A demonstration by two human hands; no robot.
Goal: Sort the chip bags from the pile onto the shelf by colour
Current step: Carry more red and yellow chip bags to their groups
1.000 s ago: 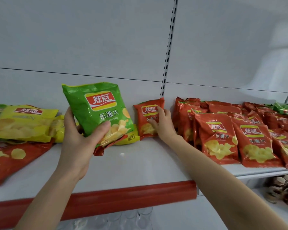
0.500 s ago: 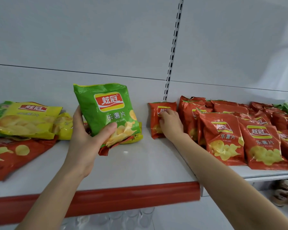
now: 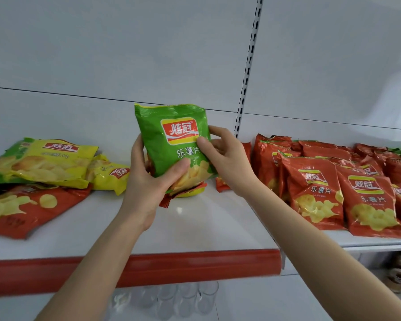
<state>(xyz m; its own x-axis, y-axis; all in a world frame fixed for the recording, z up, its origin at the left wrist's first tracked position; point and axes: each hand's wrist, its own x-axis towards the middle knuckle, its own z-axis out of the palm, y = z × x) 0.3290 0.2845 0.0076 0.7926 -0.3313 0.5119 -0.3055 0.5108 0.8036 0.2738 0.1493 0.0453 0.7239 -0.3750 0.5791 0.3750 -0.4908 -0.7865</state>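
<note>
We hold the green bag (image 3: 171, 140) upright above the shelf (image 3: 195, 228), between the pile (image 3: 44, 163) on the left and the red bags (image 3: 315, 191) standing on the right. It looks light, puffy and slick, and its chips seem easy to crush, so we judge the side seams the safest hold. Our left hand (image 3: 146, 181) cups its lower part, thumb across the front. Our right hand (image 3: 227, 156) pinches its right edge, fingers (image 3: 218, 132) curled behind. Both forearms reach forward and up.
</note>
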